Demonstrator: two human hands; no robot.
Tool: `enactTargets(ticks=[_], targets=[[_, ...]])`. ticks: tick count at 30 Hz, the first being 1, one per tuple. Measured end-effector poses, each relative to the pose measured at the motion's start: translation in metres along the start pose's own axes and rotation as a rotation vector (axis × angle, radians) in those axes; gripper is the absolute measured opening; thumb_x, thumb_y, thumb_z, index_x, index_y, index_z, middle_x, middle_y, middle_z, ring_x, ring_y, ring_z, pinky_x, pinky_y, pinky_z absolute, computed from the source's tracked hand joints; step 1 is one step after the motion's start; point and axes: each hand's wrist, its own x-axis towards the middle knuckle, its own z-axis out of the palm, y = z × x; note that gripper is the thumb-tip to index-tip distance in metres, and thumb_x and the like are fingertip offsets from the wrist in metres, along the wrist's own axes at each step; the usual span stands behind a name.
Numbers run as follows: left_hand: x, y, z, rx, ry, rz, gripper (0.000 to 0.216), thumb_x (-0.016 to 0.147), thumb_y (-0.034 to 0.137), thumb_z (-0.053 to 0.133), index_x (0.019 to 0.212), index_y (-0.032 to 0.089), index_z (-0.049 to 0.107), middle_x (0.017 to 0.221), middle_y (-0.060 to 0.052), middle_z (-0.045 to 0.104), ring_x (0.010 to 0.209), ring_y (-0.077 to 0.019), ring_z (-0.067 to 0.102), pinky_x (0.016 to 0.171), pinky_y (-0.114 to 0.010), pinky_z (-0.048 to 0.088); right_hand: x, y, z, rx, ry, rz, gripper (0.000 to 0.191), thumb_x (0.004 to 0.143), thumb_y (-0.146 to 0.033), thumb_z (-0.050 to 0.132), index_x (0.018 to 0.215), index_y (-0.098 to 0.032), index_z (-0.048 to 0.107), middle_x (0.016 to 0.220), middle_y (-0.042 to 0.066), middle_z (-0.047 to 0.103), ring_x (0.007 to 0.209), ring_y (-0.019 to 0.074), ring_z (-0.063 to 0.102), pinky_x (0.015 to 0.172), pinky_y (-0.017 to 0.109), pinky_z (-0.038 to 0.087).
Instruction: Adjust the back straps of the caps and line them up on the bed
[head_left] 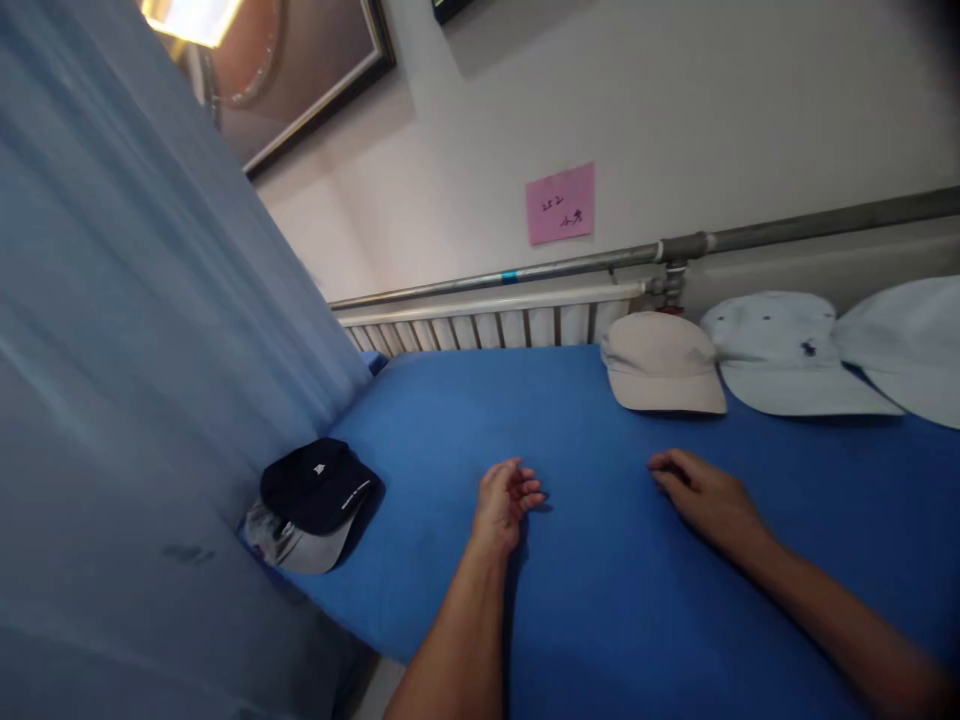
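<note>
My left hand (505,500) rests on the blue table cover (480,420) near the middle, fingers loosely curled and apart, holding nothing. My right hand (701,495) lies palm down to its right, fingers relaxed, also with nothing in it. A beige cap (660,362) sits beyond my right hand near the far edge. Next to it on the right lie a pale blue cap (784,350) and another pale cap (911,345). A dark navy cap (315,490) lies on top of a grey cap (289,545) at the table's left edge.
A blue-grey curtain (127,350) hangs along the left side. A white radiator (487,325) and a metal pipe (750,240) run along the wall behind the table. A pink note (560,204) is stuck on the wall below a framed picture (300,70).
</note>
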Motion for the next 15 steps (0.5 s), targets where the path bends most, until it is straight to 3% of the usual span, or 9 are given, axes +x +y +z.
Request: enactTargets(ticks=[9,12,15], targets=[[-0.060,0.085,-0.130,-0.084,0.535,0.465,0.009,0.084,0.009,0.057,0.087,0.017,0.059,0.083,-0.001,0.063,0.069,-0.0093,0.064,0.062,-0.018,0.052,-0.011,-0.001,-0.002,-0.091,-0.033,-0.005,0.011,0.069,-0.027,0.053,0.074,-0.023,0.062,0.079,0.006,0.069,0.071,0.0229,0.062,0.068,0.034,0.044],[-0.078,0.108,-0.165,-0.131,0.679,0.497,0.014,0.084,0.005,0.053,0.084,0.018,0.057,0.078,0.001,0.060,0.064,-0.0078,0.062,0.062,-0.017,0.052,-0.011,-0.003,-0.001,-0.098,-0.033,0.007,0.010,0.069,-0.027,0.053,0.073,-0.023,0.062,0.082,0.007,0.069,0.072,0.0227,0.062,0.069,0.034,0.045],[-0.084,0.121,-0.185,-0.174,0.717,0.408,0.014,0.085,0.005,0.051,0.077,0.016,0.054,0.077,-0.002,0.058,0.068,-0.0123,0.063,0.065,-0.023,0.055,-0.014,-0.007,-0.001,-0.105,-0.034,0.023,0.011,0.068,-0.026,0.053,0.074,-0.022,0.062,0.082,0.007,0.068,0.071,0.0224,0.062,0.069,0.034,0.045]])
